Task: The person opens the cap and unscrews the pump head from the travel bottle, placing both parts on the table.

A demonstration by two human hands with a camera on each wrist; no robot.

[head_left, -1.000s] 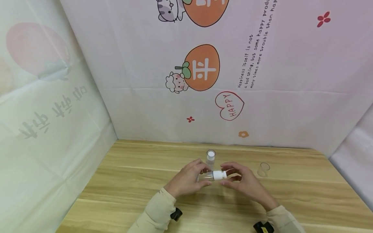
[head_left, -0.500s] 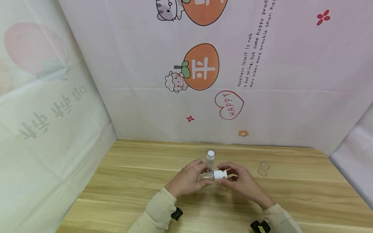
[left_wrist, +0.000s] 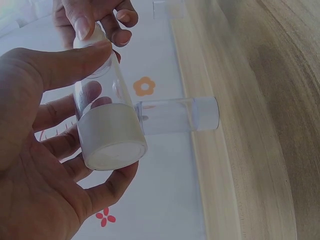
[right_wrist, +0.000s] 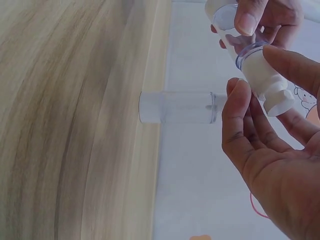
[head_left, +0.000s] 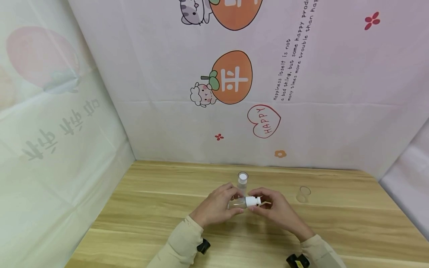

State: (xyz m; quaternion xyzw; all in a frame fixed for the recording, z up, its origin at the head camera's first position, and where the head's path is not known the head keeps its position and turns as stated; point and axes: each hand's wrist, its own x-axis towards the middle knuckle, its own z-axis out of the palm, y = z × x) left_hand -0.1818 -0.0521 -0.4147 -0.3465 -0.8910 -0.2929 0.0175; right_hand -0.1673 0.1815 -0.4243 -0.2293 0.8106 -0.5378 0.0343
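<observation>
We see the clear bottle [head_left: 238, 203] sideways between the left hand [head_left: 215, 207] and the right hand [head_left: 279, 209]. The left grips it; the right pinches its white top [head_left: 251, 201].

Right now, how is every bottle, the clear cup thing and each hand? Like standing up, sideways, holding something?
Held bottle: turned sideways, gripped.
White top: on the held bottle; can't tell how tight.
Standing bottle: upright on the table.
Clear cup: standing on the table.
Left hand: gripping the held bottle.
Right hand: pinching the white top.
</observation>
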